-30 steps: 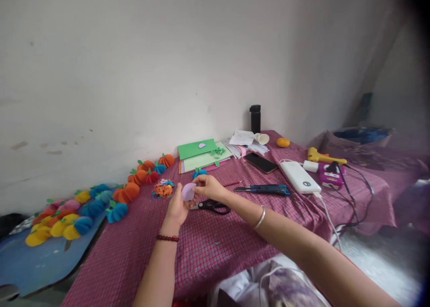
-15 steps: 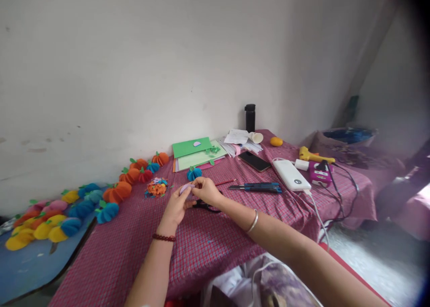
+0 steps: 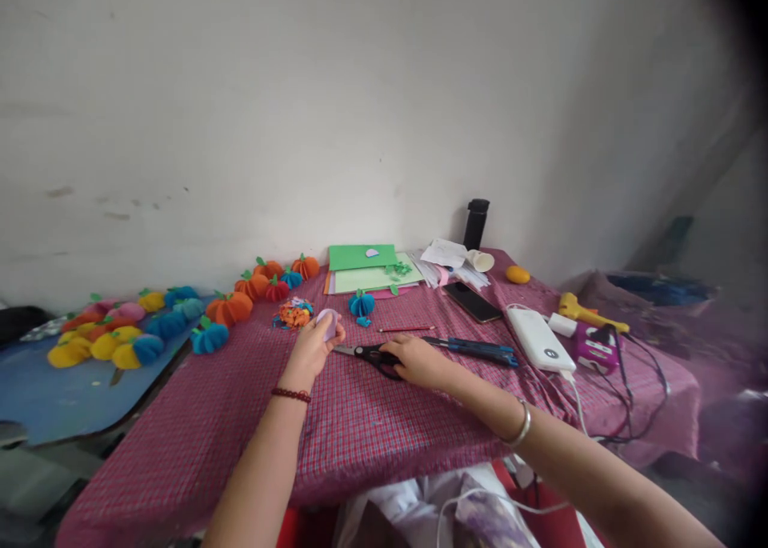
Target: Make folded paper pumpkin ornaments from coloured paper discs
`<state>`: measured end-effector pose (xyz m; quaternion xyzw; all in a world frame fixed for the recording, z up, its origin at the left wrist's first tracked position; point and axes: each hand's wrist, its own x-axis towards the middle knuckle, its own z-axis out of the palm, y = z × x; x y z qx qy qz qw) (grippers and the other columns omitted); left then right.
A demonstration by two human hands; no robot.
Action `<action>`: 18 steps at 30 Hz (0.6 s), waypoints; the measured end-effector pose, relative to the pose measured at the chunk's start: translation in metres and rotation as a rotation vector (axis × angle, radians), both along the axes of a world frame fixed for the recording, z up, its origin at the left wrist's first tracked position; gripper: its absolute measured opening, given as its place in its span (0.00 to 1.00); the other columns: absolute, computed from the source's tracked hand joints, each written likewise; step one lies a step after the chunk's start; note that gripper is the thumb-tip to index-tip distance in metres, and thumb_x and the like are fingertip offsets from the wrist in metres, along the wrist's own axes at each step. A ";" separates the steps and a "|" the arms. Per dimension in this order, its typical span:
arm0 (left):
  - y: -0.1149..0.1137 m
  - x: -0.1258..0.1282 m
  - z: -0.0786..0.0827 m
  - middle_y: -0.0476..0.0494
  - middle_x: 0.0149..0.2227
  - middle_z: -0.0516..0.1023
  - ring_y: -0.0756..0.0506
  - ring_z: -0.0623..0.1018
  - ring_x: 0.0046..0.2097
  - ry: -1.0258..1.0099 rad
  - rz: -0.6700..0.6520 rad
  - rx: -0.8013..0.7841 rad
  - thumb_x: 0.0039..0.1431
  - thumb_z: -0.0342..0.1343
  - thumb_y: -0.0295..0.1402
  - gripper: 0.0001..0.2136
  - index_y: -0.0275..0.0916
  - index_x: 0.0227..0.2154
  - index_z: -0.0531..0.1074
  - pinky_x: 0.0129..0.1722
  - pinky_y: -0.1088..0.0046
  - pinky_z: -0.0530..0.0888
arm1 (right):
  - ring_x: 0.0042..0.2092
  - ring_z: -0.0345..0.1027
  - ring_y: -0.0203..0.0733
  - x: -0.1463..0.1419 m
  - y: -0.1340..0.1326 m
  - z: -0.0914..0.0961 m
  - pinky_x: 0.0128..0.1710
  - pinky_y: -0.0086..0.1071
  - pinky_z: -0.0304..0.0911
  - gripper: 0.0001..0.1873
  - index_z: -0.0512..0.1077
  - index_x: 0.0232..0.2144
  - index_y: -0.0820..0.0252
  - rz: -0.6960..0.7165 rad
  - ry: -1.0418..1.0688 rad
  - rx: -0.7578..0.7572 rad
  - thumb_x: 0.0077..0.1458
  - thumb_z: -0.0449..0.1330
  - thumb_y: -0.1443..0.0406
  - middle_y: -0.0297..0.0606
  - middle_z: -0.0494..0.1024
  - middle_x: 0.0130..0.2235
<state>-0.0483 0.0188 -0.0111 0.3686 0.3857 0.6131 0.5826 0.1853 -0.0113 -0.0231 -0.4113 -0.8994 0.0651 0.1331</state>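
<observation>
My left hand (image 3: 312,348) is closed round a small pale purple paper piece (image 3: 327,321), held just above the red checked tablecloth (image 3: 360,428). My right hand (image 3: 417,360) rests on the cloth with its fingers over the black handles of the scissors (image 3: 366,353), which lie flat with the blades pointing left. A small blue paper pumpkin (image 3: 362,302) stands just behind the hands, and a red pencil (image 3: 406,329) lies beside it.
Paper pumpkins in orange (image 3: 229,308), blue and yellow (image 3: 70,353) line the left along the wall, partly on a blue board (image 3: 54,396). Green paper sheets (image 3: 363,258), a phone (image 3: 472,301), a utility knife (image 3: 474,346), a power bank (image 3: 538,338), a glue gun (image 3: 582,310) and cables lie right.
My right hand has let go of the purple piece and dropped to the scissors on the cloth. My left hand keeps the piece. The view has shifted a little.
</observation>
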 end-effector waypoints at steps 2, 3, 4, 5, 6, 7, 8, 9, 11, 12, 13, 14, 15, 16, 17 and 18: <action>0.000 -0.001 0.000 0.51 0.21 0.71 0.55 0.71 0.21 0.078 0.030 -0.005 0.50 0.63 0.38 0.12 0.33 0.28 0.72 0.18 0.83 0.69 | 0.47 0.70 0.48 -0.009 0.001 0.002 0.46 0.33 0.61 0.19 0.71 0.48 0.60 -0.028 -0.047 0.015 0.52 0.57 0.66 0.46 0.76 0.45; 0.000 -0.002 0.000 0.52 0.20 0.70 0.56 0.69 0.20 0.118 0.045 -0.002 0.49 0.63 0.40 0.13 0.33 0.28 0.72 0.16 0.85 0.65 | 0.46 0.71 0.48 -0.014 0.002 0.002 0.44 0.33 0.62 0.19 0.70 0.47 0.61 -0.057 -0.055 0.017 0.52 0.58 0.65 0.46 0.76 0.44; 0.000 -0.002 0.000 0.52 0.19 0.69 0.56 0.67 0.19 0.147 0.059 0.003 0.48 0.63 0.43 0.15 0.33 0.28 0.72 0.14 0.85 0.61 | 0.44 0.71 0.48 -0.019 0.004 0.002 0.42 0.33 0.62 0.19 0.70 0.46 0.61 -0.096 -0.052 0.015 0.51 0.59 0.63 0.46 0.77 0.43; 0.000 -0.002 0.000 0.53 0.19 0.68 0.56 0.66 0.19 0.163 0.072 0.012 0.47 0.63 0.45 0.17 0.34 0.28 0.71 0.14 0.85 0.58 | 0.43 0.72 0.49 -0.023 0.006 0.001 0.40 0.33 0.62 0.18 0.70 0.45 0.61 -0.139 -0.038 0.009 0.50 0.60 0.62 0.46 0.77 0.42; 0.000 -0.002 0.000 0.53 0.19 0.68 0.56 0.66 0.19 0.165 0.079 0.021 0.46 0.63 0.47 0.18 0.34 0.27 0.71 0.13 0.85 0.57 | 0.41 0.73 0.48 -0.026 0.008 -0.001 0.38 0.32 0.62 0.18 0.70 0.44 0.61 -0.183 -0.011 0.000 0.50 0.60 0.62 0.45 0.78 0.40; 0.001 -0.002 0.000 0.53 0.19 0.67 0.56 0.65 0.19 0.159 0.081 0.028 0.45 0.63 0.48 0.20 0.34 0.27 0.70 0.13 0.85 0.56 | 0.39 0.73 0.48 -0.029 0.011 -0.004 0.37 0.32 0.62 0.18 0.69 0.44 0.61 -0.216 0.033 -0.011 0.51 0.60 0.61 0.45 0.78 0.39; 0.001 -0.002 0.001 0.54 0.19 0.67 0.56 0.64 0.19 0.151 0.080 0.035 0.44 0.64 0.49 0.21 0.34 0.28 0.70 0.14 0.84 0.56 | 0.39 0.73 0.47 -0.030 0.014 -0.007 0.36 0.32 0.62 0.18 0.69 0.45 0.60 -0.229 0.095 -0.027 0.51 0.59 0.61 0.43 0.78 0.39; 0.001 -0.003 0.001 0.54 0.18 0.66 0.56 0.64 0.19 0.145 0.082 0.044 0.44 0.64 0.50 0.21 0.34 0.28 0.70 0.14 0.84 0.56 | 0.38 0.73 0.45 -0.031 0.017 -0.011 0.36 0.31 0.61 0.18 0.69 0.46 0.59 -0.221 0.179 -0.045 0.52 0.59 0.61 0.42 0.78 0.38; 0.002 -0.004 0.002 0.55 0.18 0.66 0.56 0.64 0.19 0.147 0.084 0.067 0.44 0.63 0.50 0.21 0.35 0.30 0.71 0.14 0.84 0.56 | 0.35 0.72 0.41 -0.029 0.025 -0.017 0.34 0.30 0.61 0.19 0.68 0.49 0.57 -0.170 0.397 -0.101 0.54 0.58 0.63 0.38 0.78 0.35; 0.002 -0.005 0.002 0.55 0.18 0.66 0.56 0.64 0.19 0.155 0.086 0.079 0.44 0.63 0.50 0.21 0.35 0.30 0.71 0.14 0.84 0.56 | 0.33 0.71 0.39 -0.028 0.029 -0.020 0.33 0.29 0.61 0.21 0.68 0.51 0.58 -0.139 0.519 -0.141 0.54 0.57 0.63 0.36 0.77 0.33; 0.002 -0.006 0.003 0.55 0.19 0.66 0.55 0.64 0.19 0.168 0.087 0.091 0.45 0.63 0.49 0.21 0.35 0.31 0.71 0.14 0.84 0.56 | 0.31 0.69 0.38 -0.026 0.032 -0.021 0.31 0.28 0.60 0.22 0.67 0.53 0.59 -0.107 0.638 -0.187 0.55 0.57 0.64 0.35 0.75 0.31; 0.002 -0.006 0.003 0.54 0.19 0.66 0.55 0.64 0.20 0.185 0.083 0.104 0.46 0.63 0.49 0.20 0.35 0.32 0.71 0.14 0.84 0.56 | 0.29 0.67 0.36 -0.024 0.035 -0.022 0.29 0.28 0.60 0.24 0.65 0.54 0.61 -0.074 0.748 -0.229 0.55 0.58 0.64 0.34 0.74 0.29; 0.002 -0.007 0.004 0.54 0.19 0.66 0.55 0.64 0.20 0.205 0.077 0.118 0.47 0.63 0.48 0.20 0.35 0.33 0.72 0.14 0.83 0.56 | 0.28 0.66 0.35 -0.021 0.038 -0.022 0.29 0.28 0.61 0.27 0.64 0.55 0.63 -0.037 0.843 -0.263 0.54 0.59 0.63 0.33 0.74 0.30; 0.002 -0.007 0.004 0.54 0.19 0.66 0.55 0.64 0.20 0.229 0.068 0.132 0.47 0.62 0.48 0.19 0.35 0.33 0.72 0.14 0.83 0.57 | 0.30 0.67 0.36 -0.018 0.039 -0.020 0.31 0.29 0.63 0.30 0.63 0.56 0.64 0.008 0.914 -0.288 0.52 0.61 0.62 0.35 0.74 0.32; 0.001 -0.007 0.004 0.54 0.20 0.66 0.55 0.65 0.20 0.258 0.059 0.147 0.48 0.62 0.47 0.19 0.35 0.33 0.72 0.14 0.83 0.57 | 0.34 0.69 0.37 -0.015 0.039 -0.019 0.35 0.30 0.65 0.33 0.62 0.57 0.64 0.053 0.960 -0.304 0.51 0.63 0.61 0.38 0.75 0.36; 0.001 -0.007 0.004 0.54 0.20 0.66 0.55 0.65 0.21 0.288 0.051 0.161 0.49 0.61 0.47 0.19 0.35 0.34 0.72 0.14 0.83 0.58 | 0.39 0.70 0.39 -0.012 0.038 -0.016 0.41 0.33 0.66 0.36 0.61 0.58 0.63 0.096 0.979 -0.315 0.48 0.65 0.60 0.41 0.76 0.42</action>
